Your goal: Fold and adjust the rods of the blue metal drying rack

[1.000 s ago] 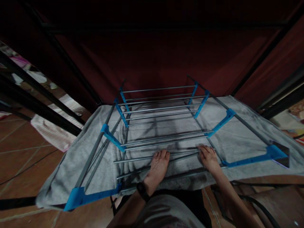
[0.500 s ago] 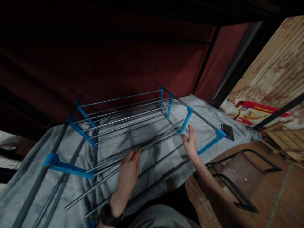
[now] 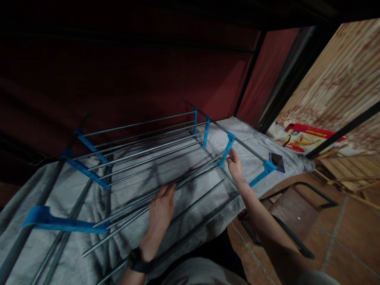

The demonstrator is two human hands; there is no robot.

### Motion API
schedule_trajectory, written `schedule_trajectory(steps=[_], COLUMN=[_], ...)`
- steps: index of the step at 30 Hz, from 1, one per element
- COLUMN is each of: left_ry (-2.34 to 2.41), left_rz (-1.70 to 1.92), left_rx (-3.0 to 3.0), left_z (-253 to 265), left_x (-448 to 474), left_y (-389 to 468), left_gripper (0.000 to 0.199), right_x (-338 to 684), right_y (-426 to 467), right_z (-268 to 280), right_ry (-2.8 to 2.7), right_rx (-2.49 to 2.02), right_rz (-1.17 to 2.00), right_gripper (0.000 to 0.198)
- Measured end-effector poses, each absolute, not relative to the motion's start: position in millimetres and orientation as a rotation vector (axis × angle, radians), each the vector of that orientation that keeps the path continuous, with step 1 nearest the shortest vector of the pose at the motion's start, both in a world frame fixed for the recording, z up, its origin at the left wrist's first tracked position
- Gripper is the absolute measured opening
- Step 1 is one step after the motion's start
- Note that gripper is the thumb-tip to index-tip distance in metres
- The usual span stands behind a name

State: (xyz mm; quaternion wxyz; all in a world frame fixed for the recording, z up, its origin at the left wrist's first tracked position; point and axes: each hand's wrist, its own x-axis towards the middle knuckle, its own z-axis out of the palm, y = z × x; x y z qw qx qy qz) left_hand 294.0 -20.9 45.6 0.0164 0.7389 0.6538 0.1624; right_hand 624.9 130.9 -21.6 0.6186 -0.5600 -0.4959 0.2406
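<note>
A rack of grey metal rods and blue plastic brackets lies on a grey blanket. My left hand is closed over a thin metal rod that slants across the front of the rack. That rod's far end meets the third blue bracket on the right side. Against this bracket's outer side my right hand has its fingers closed, partly hidden behind it. A loose rod sticks out to the left below my left hand. The large blue bracket at the front left has rod ends near its tip.
The grey blanket covers the surface beneath the rack. A phone lies on it at the right. Beyond are a red and yellow box, wooden slats and a metal-framed chair. A dark red panel rises behind.
My right hand has moved up onto the blue bracket and its fingers have closed there. The slanted rod's right end has dropped toward that bracket. The view has shifted slightly.
</note>
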Motion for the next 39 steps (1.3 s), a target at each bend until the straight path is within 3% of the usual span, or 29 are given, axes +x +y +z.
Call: schedule_trajectory(steps=[39], left_ry=[2.032], left_rz=[0.489], left_rx=[2.281], left_z=[47.5], left_x=[291.1], left_y=[-18.4], left_gripper=[0.039], right_x=[623.2], right_y=[132.0], right_z=[-22.8], right_ry=[-1.107], right_rx=[-1.268], right_rz=[0.504], right_gripper=[0.063])
